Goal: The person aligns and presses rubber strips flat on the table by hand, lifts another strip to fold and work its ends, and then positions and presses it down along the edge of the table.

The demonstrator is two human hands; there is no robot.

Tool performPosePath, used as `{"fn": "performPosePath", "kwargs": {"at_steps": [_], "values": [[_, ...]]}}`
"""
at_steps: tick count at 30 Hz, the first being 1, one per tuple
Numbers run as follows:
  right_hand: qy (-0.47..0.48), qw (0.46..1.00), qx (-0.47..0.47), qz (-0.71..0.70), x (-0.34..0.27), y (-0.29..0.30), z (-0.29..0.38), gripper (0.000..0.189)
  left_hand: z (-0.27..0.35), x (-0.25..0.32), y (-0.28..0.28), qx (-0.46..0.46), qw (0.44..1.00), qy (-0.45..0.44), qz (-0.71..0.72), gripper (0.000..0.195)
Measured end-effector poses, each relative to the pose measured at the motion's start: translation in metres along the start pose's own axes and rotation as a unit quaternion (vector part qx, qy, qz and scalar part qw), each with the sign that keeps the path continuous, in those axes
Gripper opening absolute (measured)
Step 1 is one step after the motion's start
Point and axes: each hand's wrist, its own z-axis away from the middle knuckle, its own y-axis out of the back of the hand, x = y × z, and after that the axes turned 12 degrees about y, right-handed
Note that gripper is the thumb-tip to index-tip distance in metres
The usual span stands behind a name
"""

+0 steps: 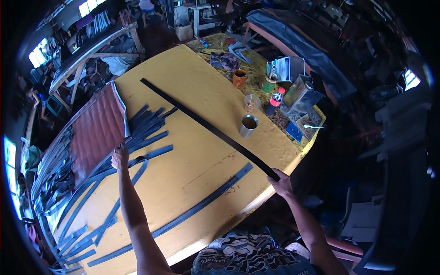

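My right hand (282, 183) grips the near end of a long black strip (213, 130), which runs up and left across the yellow tabletop (192, 158). At the left, my left hand (120, 158) is closed around the handle of a small tool (126, 140); what kind it is I cannot tell. Beneath and beyond that hand lie many dark flat strips (146, 127), some crossing each other. One long dark strip (202, 202) lies apart, along the near side. Beside the left hand is a reddish-brown quilted sheet (101, 120), with more strips heaped at its left.
A metal cup (248, 125), a clear plastic cup (252, 102), a cola bottle (275, 101), an orange mug (239, 78) and a can holding pens (268, 84) stand towards the right. A metal container (299, 94) is behind them. Wooden frames (92, 56) stand beyond; people are in the background.
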Motion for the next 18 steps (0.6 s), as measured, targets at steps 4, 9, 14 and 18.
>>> {"fn": "performPosePath", "kwargs": {"at_steps": [4,9,14,18], "values": [[0.039,0.997,0.022,-0.064,0.014,-0.026,-0.028,0.045,0.018,0.01,-0.008,-0.026,0.998,-0.022,-0.052,0.066],[0.129,0.985,0.112,-0.008,0.001,-0.04,-0.07,0.049,0.038,0.022,-0.018,-0.035,0.996,-0.063,-0.057,0.063],[0.063,0.997,0.028,0.029,0.018,0.027,-0.02,0.044,0.006,-0.01,-0.005,0.035,0.999,0.032,0.022,0.062],[-0.001,1.0,-0.005,0.015,0.043,0.04,0.023,0.042,-0.028,-0.041,-0.002,0.076,0.989,0.099,0.082,0.066]]}}
